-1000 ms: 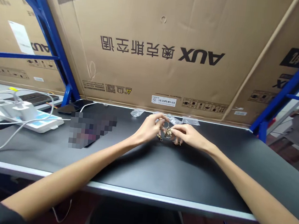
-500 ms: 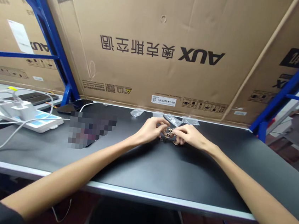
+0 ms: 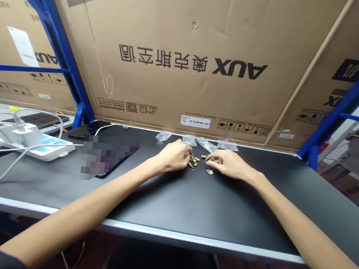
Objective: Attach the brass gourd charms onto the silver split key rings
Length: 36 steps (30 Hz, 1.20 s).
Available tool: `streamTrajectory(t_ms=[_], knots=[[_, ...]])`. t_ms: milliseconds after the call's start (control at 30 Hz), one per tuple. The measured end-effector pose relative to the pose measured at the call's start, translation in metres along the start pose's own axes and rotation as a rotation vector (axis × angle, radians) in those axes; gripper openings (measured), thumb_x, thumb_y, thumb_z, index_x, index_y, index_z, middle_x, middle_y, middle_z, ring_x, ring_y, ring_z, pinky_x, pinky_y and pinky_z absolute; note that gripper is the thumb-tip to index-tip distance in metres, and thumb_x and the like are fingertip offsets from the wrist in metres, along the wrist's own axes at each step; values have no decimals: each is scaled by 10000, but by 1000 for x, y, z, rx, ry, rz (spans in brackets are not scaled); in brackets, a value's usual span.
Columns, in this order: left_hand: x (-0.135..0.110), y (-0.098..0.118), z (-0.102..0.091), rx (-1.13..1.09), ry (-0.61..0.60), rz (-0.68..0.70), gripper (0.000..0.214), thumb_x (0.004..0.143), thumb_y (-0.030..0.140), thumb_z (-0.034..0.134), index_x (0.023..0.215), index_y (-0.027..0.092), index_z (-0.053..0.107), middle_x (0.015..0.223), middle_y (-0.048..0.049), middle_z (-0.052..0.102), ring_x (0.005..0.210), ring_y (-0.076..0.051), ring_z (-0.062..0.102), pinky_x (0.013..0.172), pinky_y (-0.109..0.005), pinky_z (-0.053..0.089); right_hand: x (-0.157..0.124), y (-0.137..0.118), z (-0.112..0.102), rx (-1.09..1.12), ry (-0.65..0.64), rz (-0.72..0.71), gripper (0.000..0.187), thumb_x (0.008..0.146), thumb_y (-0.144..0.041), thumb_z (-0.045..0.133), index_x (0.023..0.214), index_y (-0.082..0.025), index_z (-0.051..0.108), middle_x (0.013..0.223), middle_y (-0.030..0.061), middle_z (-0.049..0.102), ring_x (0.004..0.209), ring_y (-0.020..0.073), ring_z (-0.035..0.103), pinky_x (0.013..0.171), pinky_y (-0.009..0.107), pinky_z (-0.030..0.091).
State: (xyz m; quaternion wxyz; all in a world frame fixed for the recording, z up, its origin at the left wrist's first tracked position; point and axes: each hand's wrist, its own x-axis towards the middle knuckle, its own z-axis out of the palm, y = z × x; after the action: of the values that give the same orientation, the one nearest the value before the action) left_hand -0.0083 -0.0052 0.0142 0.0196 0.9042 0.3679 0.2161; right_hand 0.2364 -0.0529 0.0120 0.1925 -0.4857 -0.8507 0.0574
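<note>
Fingers (image 3: 186, 152) flanking small brass pieces (image 3: 193, 161); clear plastic bags (image 3: 206, 144) behind.

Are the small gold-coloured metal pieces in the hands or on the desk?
On the desk: the gold-coloured metal pieces lie on the black desktop between the left hand and right hand.

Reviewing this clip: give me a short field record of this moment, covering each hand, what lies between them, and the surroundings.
left hand: resting on the table, fingers at the brass pieces
right hand: resting on the table, beside a loose brass piece
held: cannot tell
nearby: clear plastic bags along the far edge
surface: black table
behind: AUX carton on a blue rack
</note>
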Motion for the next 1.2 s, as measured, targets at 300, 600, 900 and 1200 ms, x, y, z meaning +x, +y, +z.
streamTrajectory(t_ms=[300, 600, 900, 1200], knots=[[-4, 6, 3, 5, -119, 156, 304, 934, 289, 496, 1050, 203, 764, 986, -109, 688, 983, -262, 637, 884, -363, 513, 1, -6, 17, -99, -28, -79, 340, 1033, -374, 445, 1265, -290, 680, 1019, 68, 687, 928, 218, 657, 805, 319, 478], [-2, 1, 8, 21, -115, 176, 310, 914, 156, 466, 1006, 185, 761, 939, -97, 725, 902, -238, 660, 850, -340, 509, 1, 0, 6, -136, -76, -112, 205, 1002, -342, 506, 991, -241, 685, 971, 46, 676, 875, 200, 629, 695, 279, 429], [-2, 5, -8, 50, -174, 262, 273, 845, 130, 540, 986, 213, 758, 915, -89, 684, 969, -259, 619, 837, -336, 509, 0, -1, -1, -178, -57, -99, 247, 1010, -340, 476, 1122, -249, 677, 1087, 70, 689, 917, 215, 636, 712, 301, 453], [-3, 11, -9, 137, -240, 263, 255, 822, 73, 544, 965, 186, 722, 887, -83, 688, 859, -230, 643, 818, -313, 500, 0, -5, 3, -211, -116, -64, 180, 996, -326, 504, 975, -223, 650, 993, 54, 673, 843, 202, 627, 669, 299, 417]])
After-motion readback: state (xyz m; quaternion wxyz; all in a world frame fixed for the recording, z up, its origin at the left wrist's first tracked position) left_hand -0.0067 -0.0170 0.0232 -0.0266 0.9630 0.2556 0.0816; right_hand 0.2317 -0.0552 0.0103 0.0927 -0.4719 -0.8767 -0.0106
